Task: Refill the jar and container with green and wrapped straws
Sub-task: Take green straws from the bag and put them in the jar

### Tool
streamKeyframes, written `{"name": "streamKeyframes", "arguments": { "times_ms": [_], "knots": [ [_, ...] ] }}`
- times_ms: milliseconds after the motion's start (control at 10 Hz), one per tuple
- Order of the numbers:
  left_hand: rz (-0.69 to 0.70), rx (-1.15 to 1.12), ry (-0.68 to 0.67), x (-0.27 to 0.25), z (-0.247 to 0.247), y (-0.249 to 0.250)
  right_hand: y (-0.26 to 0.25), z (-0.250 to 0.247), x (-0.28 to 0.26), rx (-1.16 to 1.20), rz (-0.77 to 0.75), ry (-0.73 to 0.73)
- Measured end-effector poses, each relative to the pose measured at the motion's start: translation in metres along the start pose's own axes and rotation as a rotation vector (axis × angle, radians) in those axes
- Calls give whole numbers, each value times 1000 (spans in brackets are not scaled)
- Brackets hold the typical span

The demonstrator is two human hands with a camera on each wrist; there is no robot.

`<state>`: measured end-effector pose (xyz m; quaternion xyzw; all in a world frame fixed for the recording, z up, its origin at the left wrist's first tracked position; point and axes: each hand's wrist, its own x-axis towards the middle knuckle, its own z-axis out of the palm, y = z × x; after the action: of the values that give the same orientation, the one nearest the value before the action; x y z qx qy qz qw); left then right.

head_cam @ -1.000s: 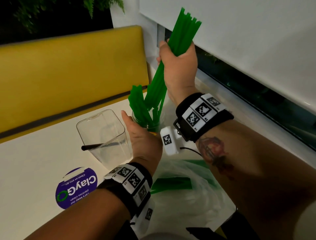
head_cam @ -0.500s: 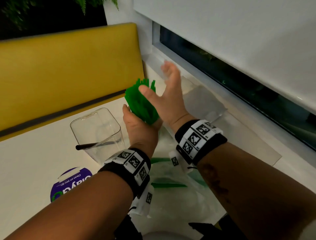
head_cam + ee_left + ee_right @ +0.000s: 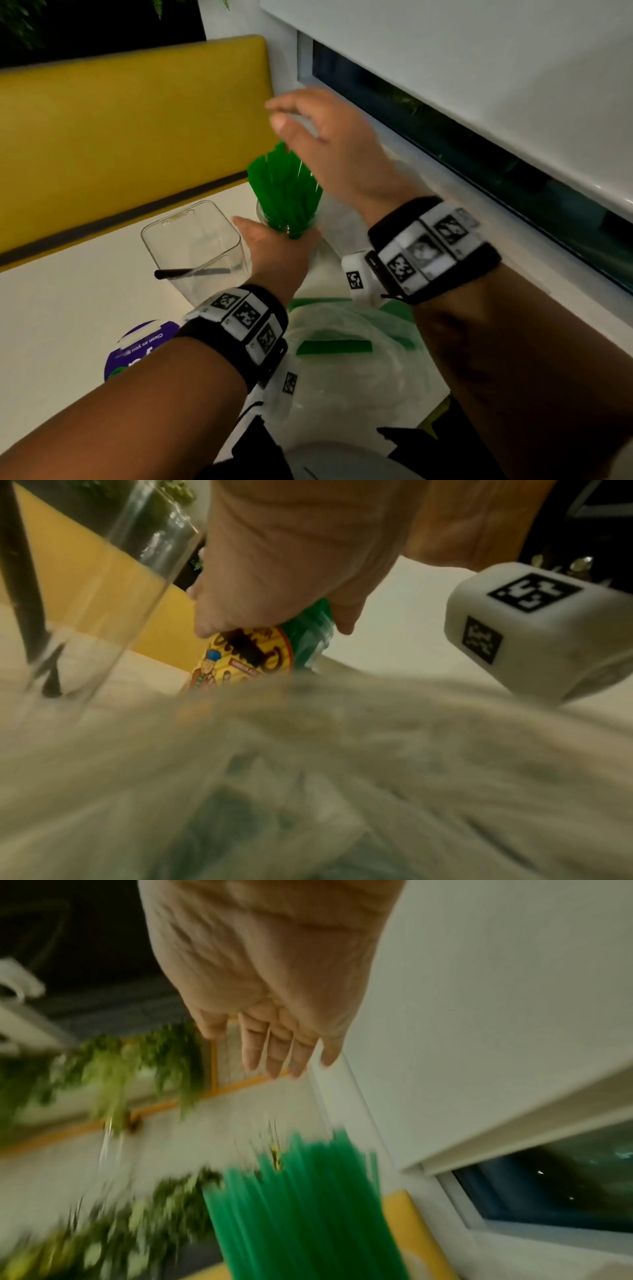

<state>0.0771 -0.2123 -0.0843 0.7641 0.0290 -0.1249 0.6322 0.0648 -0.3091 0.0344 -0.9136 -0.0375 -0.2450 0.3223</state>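
Observation:
A glass jar [image 3: 274,222] with a colourful label [image 3: 240,656] stands on the white table, packed with upright green straws [image 3: 284,192] [image 3: 301,1204]. My left hand [image 3: 274,246] [image 3: 274,574] grips the jar from the near side. My right hand [image 3: 325,137] [image 3: 274,988] hovers flat just above the straw tops, fingers straight, holding nothing. To the left stands a clear square container [image 3: 195,246] [image 3: 85,588] with one black straw [image 3: 191,272] inside. A clear plastic bag [image 3: 342,359] with more green straws [image 3: 334,346] lies in front of me.
A yellow bench back [image 3: 130,130] runs behind the white table [image 3: 51,308]. A window sill and dark window [image 3: 479,164] line the right side. A purple round sticker [image 3: 137,349] lies on the table near my left forearm.
My right hand let go of the raised bunch of green straws into the jar, opened, and now hovers flat above them. The left hand has kept its grip on the jar.

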Motion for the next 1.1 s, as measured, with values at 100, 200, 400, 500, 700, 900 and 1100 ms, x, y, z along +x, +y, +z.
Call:
{"name": "streamKeyframes", "arguments": {
  "times_ms": [100, 200, 400, 500, 700, 900, 1100],
  "knots": [
    [-35, 78, -273, -23, -17, -4, -20, -29, -28, 269, 54, -148],
    [86, 321, -617, -33, -41, -23, -32, -33, -69, 242, 217, -699],
    [281, 1117, -749, -35, -49, -66, -17, 49, -146, -505, 460, -1160],
    [310, 1168, -712, -37, -44, -66, -1, 77, -163, -535, 448, -974],
    [311, 1085, -605, -13, -41, -74, 25, 96, -182, -510, 195, -627],
    [126, 894, -550, -11, -49, -83, 38, 96, -201, -551, -18, -529],
    [-163, 543, -503, -14, -56, -84, 41, 103, -204, -588, 31, -542]
  ]
}}
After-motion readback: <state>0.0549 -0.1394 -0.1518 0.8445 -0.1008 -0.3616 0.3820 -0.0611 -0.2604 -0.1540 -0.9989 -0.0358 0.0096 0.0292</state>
